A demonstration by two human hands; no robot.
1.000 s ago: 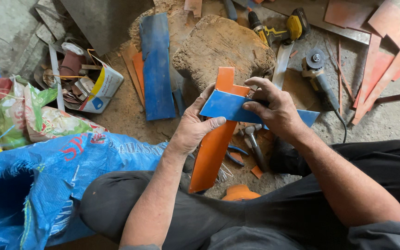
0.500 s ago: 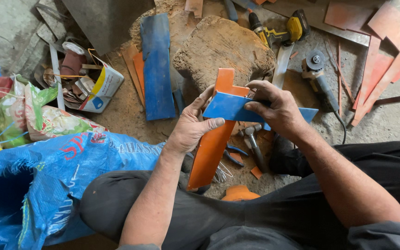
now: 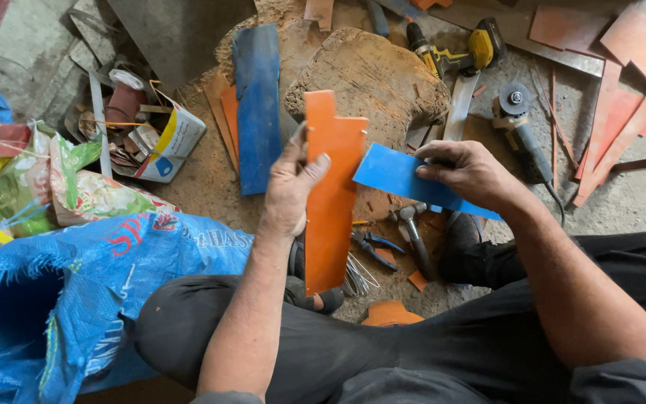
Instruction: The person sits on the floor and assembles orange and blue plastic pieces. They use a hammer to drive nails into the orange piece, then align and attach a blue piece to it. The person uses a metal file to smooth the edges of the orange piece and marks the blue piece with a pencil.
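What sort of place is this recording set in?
Probably an informal floor-level workshop: a cordless drill and angle grinder lie on the dusty ground beside a worn chopping block, with cut sheet offcuts scattered around.

Orange strip (image 3: 330, 194) in left hand (image 3: 289, 191), blue strip (image 3: 398, 178) in right hand (image 3: 469, 173).

An orange strip (image 3: 330, 194) is seen at centre frame, beside a bright blue strip (image 3: 405, 179). A darker blue plank (image 3: 257, 105) is shown at upper centre. A yellow and black drill (image 3: 457, 51) lies at the top. Faded red offcuts (image 3: 622, 67) are scattered upper right. A blue woven sack (image 3: 91, 284) with red lettering fills the lower left. Black trousers (image 3: 428, 352) cover the bottom.
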